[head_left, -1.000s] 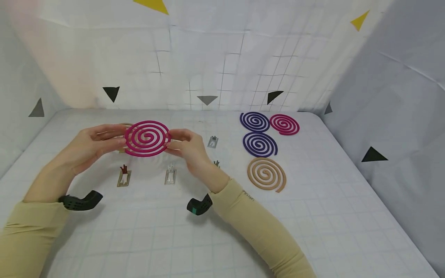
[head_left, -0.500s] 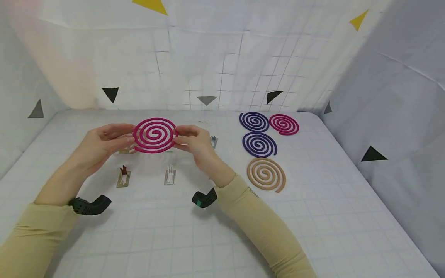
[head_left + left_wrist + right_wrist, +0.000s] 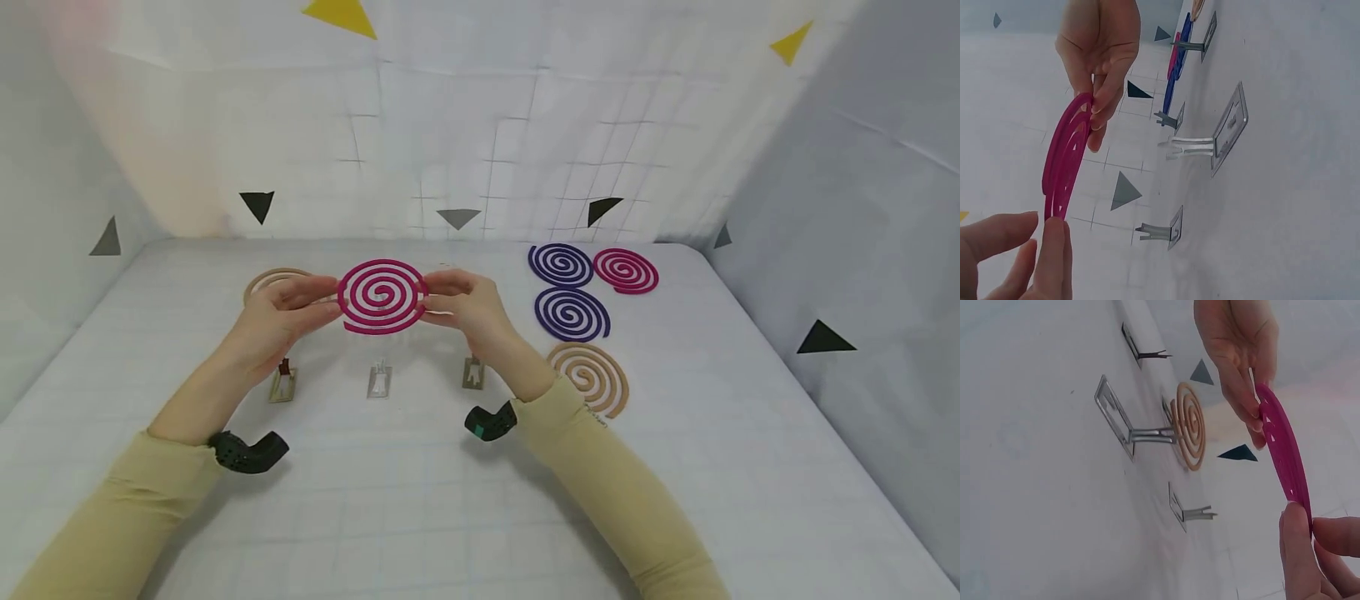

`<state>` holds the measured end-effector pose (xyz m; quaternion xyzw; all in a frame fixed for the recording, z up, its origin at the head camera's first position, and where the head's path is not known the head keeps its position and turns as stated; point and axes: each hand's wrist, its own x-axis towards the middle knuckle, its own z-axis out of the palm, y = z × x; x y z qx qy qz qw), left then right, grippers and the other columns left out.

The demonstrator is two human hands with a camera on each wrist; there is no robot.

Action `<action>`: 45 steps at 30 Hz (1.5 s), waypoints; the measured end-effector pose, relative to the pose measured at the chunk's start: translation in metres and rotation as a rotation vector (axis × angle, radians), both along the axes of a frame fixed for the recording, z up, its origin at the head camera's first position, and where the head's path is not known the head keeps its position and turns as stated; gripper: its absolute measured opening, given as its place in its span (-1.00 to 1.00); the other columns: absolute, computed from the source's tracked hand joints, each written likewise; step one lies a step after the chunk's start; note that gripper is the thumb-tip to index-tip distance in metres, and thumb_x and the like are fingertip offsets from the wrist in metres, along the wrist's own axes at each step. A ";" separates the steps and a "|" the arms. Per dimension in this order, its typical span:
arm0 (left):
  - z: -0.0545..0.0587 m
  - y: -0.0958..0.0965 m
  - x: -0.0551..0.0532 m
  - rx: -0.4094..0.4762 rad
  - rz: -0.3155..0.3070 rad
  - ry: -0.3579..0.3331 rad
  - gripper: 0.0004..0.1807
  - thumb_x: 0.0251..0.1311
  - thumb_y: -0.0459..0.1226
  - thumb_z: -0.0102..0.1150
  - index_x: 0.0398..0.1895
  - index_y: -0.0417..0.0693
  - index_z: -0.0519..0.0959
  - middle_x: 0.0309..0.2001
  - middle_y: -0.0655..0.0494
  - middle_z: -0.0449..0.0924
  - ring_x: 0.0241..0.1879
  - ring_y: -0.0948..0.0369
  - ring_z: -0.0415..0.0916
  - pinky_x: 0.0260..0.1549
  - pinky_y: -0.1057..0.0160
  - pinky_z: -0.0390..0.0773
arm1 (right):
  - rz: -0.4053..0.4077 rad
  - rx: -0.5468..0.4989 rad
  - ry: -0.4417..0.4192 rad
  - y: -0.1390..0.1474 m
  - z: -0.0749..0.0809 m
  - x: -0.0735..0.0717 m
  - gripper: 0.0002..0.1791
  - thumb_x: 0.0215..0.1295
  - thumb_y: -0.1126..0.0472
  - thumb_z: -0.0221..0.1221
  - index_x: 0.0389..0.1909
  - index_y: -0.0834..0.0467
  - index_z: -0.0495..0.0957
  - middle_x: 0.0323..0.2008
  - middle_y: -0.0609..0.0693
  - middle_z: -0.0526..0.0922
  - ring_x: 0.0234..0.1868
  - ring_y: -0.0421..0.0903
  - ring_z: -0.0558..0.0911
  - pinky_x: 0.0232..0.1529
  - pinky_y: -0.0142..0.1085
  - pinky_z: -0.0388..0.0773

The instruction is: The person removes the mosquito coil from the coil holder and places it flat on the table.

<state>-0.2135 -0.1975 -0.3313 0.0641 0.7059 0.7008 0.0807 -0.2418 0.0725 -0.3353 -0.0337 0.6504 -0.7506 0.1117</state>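
Observation:
A pink mosquito coil (image 3: 382,296) is held in the air above the table, its spiral facing the head camera. My left hand (image 3: 288,321) pinches its left edge, and my right hand (image 3: 480,312) pinches the opposite edge. In both wrist views the pink coil (image 3: 1067,159) appears nearly edge-on between the two hands. Beneath it stands a small metal coil stand (image 3: 379,382) with an upright prong. Partly hidden behind my left hand is a tan coil (image 3: 1190,425), raised off the table on a stand.
More stands, one near each forearm (image 3: 282,386) (image 3: 473,373), rest on the table. On the right lie two purple coils (image 3: 561,265) (image 3: 572,314), another pink coil (image 3: 626,271) and a tan coil (image 3: 588,379) partly behind my right forearm. White curtains border the table.
Both hands have carried the pink coil to the right, away from the raised tan coil, which shows more now. The head view has shifted slightly. The grip looks the same.

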 end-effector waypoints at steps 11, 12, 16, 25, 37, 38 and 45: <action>0.004 0.037 -0.009 -0.035 -0.014 -0.044 -0.38 0.33 -0.28 0.24 0.40 -0.20 0.31 0.37 -0.08 0.37 0.17 0.23 0.49 0.23 0.35 0.49 | -0.022 0.027 -0.026 0.037 0.001 0.003 -0.62 0.34 0.40 0.21 0.17 0.22 0.54 0.09 0.16 0.64 0.04 0.03 0.69 0.01 -0.16 0.69; 0.004 0.040 -0.010 -0.037 -0.017 -0.046 -0.40 0.33 -0.28 0.24 0.40 -0.19 0.31 0.37 -0.08 0.37 0.18 0.22 0.49 0.24 0.34 0.49 | -0.025 0.029 -0.033 0.040 0.001 0.004 -0.62 0.34 0.39 0.22 0.17 0.21 0.54 0.09 0.16 0.64 0.04 0.02 0.69 0.03 -0.15 0.68; 0.005 0.054 -0.011 -0.029 -0.018 -0.053 -0.44 0.34 -0.31 0.22 0.38 -0.19 0.34 0.35 -0.09 0.39 0.16 0.20 0.51 0.19 0.34 0.52 | -0.031 0.042 -0.036 0.054 0.001 0.007 -0.61 0.35 0.39 0.20 0.19 0.21 0.53 0.11 0.16 0.64 0.04 0.01 0.69 0.07 -0.14 0.66; -0.001 0.083 -0.013 0.025 -0.023 -0.047 -0.49 0.32 -0.41 0.20 0.33 -0.23 0.39 0.31 -0.15 0.45 0.05 0.24 0.59 0.08 0.33 0.61 | -0.065 0.089 -0.031 0.081 -0.002 0.012 -0.61 0.38 0.36 0.18 0.22 0.20 0.50 0.14 0.16 0.62 0.07 0.01 0.68 0.04 -0.20 0.67; -0.001 0.114 -0.018 0.112 -0.012 -0.019 -0.48 0.32 -0.46 0.17 0.34 -0.26 0.38 0.32 -0.16 0.45 0.15 0.11 0.57 0.10 0.26 0.61 | -0.079 0.027 -0.029 0.106 -0.002 0.007 -0.56 0.39 0.41 0.15 0.27 0.30 0.44 0.17 0.22 0.56 -0.02 -0.07 0.68 0.02 -0.22 0.67; -0.001 0.118 -0.019 0.116 -0.008 -0.023 -0.49 0.32 -0.45 0.18 0.34 -0.24 0.38 0.32 -0.14 0.46 0.17 0.09 0.56 0.11 0.25 0.61 | -0.080 0.032 -0.028 0.109 -0.002 0.006 -0.56 0.39 0.41 0.15 0.27 0.29 0.44 0.17 0.20 0.56 -0.03 -0.08 0.69 0.01 -0.23 0.68; 0.002 0.143 -0.022 0.122 -0.004 -0.042 -0.53 0.32 -0.43 0.18 0.29 -0.19 0.43 0.27 -0.07 0.50 0.22 0.06 0.53 0.16 0.20 0.58 | -0.092 0.085 -0.018 0.132 0.000 0.000 -0.54 0.39 0.37 0.16 0.29 0.27 0.42 0.10 0.11 0.59 -0.03 -0.13 0.68 -0.01 -0.28 0.68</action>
